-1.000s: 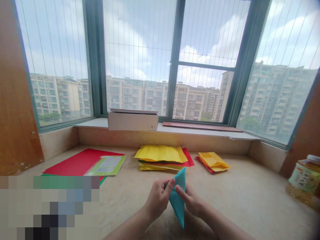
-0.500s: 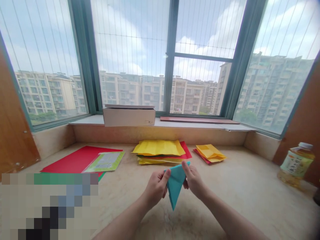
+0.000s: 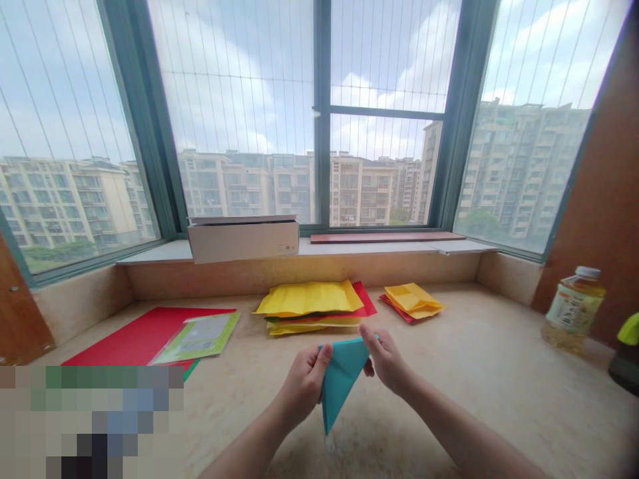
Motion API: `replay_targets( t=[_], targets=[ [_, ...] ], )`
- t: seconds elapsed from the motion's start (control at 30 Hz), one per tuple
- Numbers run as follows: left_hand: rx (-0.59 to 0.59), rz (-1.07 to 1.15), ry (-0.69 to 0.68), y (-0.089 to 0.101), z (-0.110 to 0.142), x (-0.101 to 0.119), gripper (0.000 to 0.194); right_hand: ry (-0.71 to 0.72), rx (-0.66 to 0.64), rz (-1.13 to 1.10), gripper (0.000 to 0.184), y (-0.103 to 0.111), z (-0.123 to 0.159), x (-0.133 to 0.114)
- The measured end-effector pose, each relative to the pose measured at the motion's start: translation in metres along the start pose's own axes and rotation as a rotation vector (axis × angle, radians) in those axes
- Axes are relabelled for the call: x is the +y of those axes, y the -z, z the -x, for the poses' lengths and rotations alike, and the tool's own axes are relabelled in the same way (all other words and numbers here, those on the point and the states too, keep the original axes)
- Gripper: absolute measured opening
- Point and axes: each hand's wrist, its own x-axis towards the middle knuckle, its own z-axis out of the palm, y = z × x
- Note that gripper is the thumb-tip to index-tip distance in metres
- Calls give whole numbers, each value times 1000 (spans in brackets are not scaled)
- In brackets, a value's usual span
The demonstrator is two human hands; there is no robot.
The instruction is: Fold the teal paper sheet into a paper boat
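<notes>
A folded teal paper triangle hangs point down between both hands, just above the marble ledge. My left hand pinches its upper left corner with thumb and fingers closed. My right hand pinches the upper right corner. Behind the hands lies a stack of folded yellow and red papers, and a smaller yellow and red folded piece lies to its right.
Red sheets with a green printed packet lie at the left. A white box and a dark red board sit on the windowsill. A bottle of yellow liquid stands at the right, near a dark object with a yellow-green top.
The teal paper has turned from upright and narrow to a wide triangle held by its top corners. Both hands moved apart. The view has swung to the right.
</notes>
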Motion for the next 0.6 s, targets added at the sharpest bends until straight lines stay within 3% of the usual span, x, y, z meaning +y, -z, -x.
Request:
replay_targets(
  t=[0.2,0.3,0.47,0.6],
  targets=[
    [91,9,-44,2,0,0,58,-4,60,59,72,-9,3,-9],
    [73,24,4,2,-1,-1,58,-23,59,5,70,-9,3,-6],
    [104,8,-67,0,-3,0,55,-5,-71,-43,73,-7,4,2],
    [97,16,-77,0,-2,1,54,-88,-138,-48,74,-17,11,0]
  ],
)
